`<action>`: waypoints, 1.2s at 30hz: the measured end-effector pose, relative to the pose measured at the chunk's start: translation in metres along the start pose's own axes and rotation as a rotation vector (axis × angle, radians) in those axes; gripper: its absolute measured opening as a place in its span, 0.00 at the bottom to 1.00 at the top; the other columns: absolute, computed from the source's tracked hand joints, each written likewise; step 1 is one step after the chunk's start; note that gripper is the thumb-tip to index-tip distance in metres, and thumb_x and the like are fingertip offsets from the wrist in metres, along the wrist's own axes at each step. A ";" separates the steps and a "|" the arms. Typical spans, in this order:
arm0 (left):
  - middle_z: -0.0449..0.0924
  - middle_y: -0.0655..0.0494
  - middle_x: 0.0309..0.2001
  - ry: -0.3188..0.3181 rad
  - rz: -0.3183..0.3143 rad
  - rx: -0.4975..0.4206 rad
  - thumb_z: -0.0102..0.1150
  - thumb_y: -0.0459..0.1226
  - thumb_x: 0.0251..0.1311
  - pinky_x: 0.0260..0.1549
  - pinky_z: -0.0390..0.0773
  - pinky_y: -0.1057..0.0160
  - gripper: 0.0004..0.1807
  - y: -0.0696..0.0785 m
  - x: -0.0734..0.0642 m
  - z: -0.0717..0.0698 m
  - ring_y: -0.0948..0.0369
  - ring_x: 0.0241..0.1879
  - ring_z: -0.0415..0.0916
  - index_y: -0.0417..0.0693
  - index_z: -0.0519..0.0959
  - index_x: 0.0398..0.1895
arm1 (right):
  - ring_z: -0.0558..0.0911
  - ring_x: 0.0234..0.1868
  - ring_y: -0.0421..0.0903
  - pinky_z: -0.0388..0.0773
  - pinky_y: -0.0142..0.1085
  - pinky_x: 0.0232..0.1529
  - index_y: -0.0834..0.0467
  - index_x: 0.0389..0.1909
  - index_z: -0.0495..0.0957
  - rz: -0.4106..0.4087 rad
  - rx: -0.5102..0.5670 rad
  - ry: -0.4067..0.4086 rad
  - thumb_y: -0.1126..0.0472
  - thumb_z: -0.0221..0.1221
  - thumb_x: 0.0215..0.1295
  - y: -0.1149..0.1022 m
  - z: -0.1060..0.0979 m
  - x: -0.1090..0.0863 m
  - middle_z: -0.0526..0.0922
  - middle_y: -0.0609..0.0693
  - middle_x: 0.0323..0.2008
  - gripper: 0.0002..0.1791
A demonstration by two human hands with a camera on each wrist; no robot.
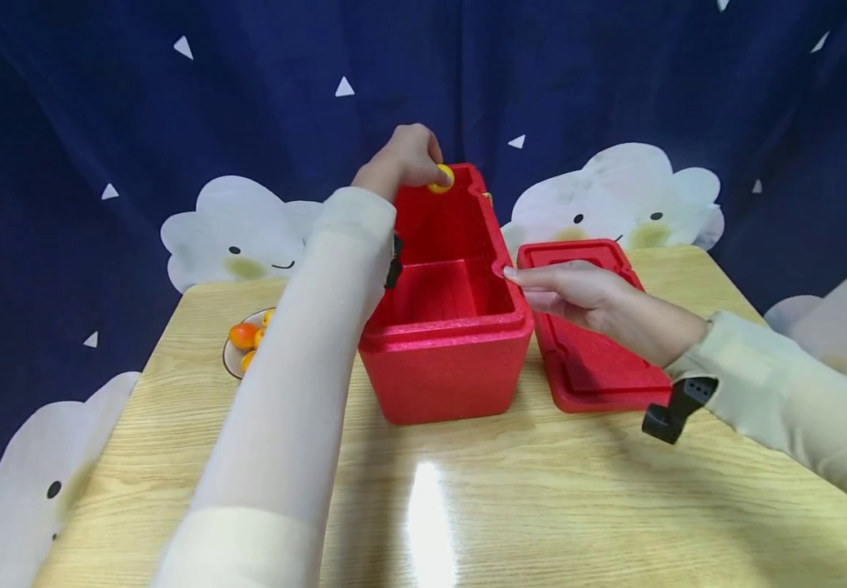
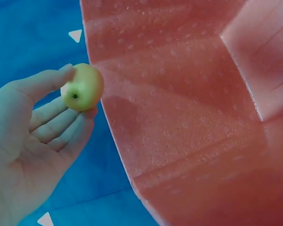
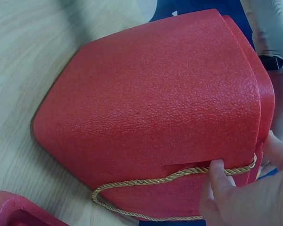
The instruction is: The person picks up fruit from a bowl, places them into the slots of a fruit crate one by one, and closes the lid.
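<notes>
A deep red foam box (image 1: 445,376) stands on the table with its top uncovered. Over its far end my left hand (image 1: 404,159) pinches a small round yellow fruit (image 1: 443,173). In the left wrist view this apple-like fruit (image 2: 87,87) shows a dark dimple, held between thumb and fingertips beside the box rim. My right hand (image 1: 577,290) grips the box's right rim, thumb on top. The right wrist view has its fingers against the outer wall, by a slot and a twisted gold cord (image 3: 155,180). Inside the box, the visible floor is bare; my left arm hides part of it.
The red lid (image 1: 607,367) lies on the table right of the box. To the left, a bowl (image 1: 232,359) of orange and yellow fruits is partly covered by my left sleeve. Behind the wooden table (image 1: 541,490) hangs a dark blue curtain (image 1: 261,98) with clouds.
</notes>
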State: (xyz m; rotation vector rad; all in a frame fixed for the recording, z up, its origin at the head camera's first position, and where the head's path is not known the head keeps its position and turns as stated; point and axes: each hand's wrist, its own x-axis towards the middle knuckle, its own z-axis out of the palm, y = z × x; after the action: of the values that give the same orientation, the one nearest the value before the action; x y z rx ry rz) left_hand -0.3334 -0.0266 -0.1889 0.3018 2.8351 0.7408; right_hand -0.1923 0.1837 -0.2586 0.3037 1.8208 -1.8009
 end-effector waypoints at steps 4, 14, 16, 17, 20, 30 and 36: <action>0.76 0.51 0.57 -0.035 -0.032 0.072 0.59 0.40 0.62 0.55 0.79 0.65 0.20 0.002 -0.001 0.002 0.56 0.53 0.75 0.48 0.73 0.57 | 0.87 0.36 0.35 0.82 0.25 0.42 0.54 0.66 0.66 -0.002 -0.018 0.006 0.47 0.63 0.60 0.001 0.000 0.000 0.88 0.38 0.31 0.35; 0.73 0.53 0.61 -0.010 -0.014 0.185 0.57 0.44 0.63 0.55 0.78 0.64 0.24 0.005 -0.007 -0.017 0.59 0.53 0.72 0.50 0.71 0.61 | 0.87 0.36 0.35 0.82 0.25 0.42 0.54 0.67 0.65 0.002 -0.030 -0.005 0.47 0.62 0.61 0.001 0.001 0.002 0.88 0.38 0.31 0.35; 0.74 0.53 0.61 0.007 0.000 0.126 0.58 0.43 0.63 0.55 0.79 0.63 0.24 0.002 -0.015 -0.023 0.58 0.53 0.73 0.51 0.71 0.62 | 0.87 0.36 0.35 0.82 0.25 0.42 0.54 0.66 0.67 -0.001 -0.033 -0.006 0.47 0.62 0.61 0.001 0.002 0.002 0.88 0.38 0.31 0.34; 0.74 0.52 0.61 0.023 0.020 0.111 0.58 0.43 0.63 0.55 0.79 0.63 0.24 -0.001 -0.019 -0.026 0.57 0.53 0.73 0.50 0.71 0.62 | 0.87 0.36 0.35 0.82 0.25 0.42 0.54 0.65 0.67 -0.002 -0.034 -0.005 0.47 0.62 0.61 0.001 0.002 0.002 0.88 0.38 0.31 0.33; 0.76 0.51 0.59 0.076 0.087 0.085 0.58 0.44 0.63 0.56 0.79 0.63 0.24 -0.014 -0.032 -0.035 0.57 0.53 0.75 0.49 0.72 0.62 | 0.87 0.35 0.35 0.82 0.25 0.42 0.54 0.64 0.68 -0.005 -0.041 -0.005 0.47 0.61 0.62 0.001 0.002 0.004 0.88 0.38 0.30 0.31; 0.80 0.46 0.55 0.244 0.232 -0.044 0.55 0.43 0.65 0.56 0.79 0.57 0.20 -0.071 -0.079 -0.034 0.54 0.52 0.78 0.41 0.76 0.55 | 0.87 0.36 0.34 0.82 0.24 0.42 0.54 0.69 0.65 0.011 -0.068 0.013 0.45 0.63 0.59 -0.001 0.002 0.005 0.88 0.36 0.30 0.38; 0.82 0.48 0.51 0.348 0.214 -0.146 0.56 0.45 0.64 0.42 0.81 0.68 0.19 -0.108 -0.101 -0.017 0.57 0.46 0.80 0.44 0.78 0.52 | 0.87 0.36 0.34 0.82 0.25 0.41 0.53 0.70 0.63 0.008 -0.058 0.001 0.45 0.63 0.60 -0.003 0.001 0.006 0.88 0.36 0.30 0.39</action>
State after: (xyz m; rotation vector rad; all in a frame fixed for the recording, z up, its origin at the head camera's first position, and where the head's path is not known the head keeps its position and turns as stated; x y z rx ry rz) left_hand -0.2565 -0.1515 -0.2143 0.5036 3.0777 1.1396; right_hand -0.1984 0.1815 -0.2590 0.2894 1.8665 -1.7395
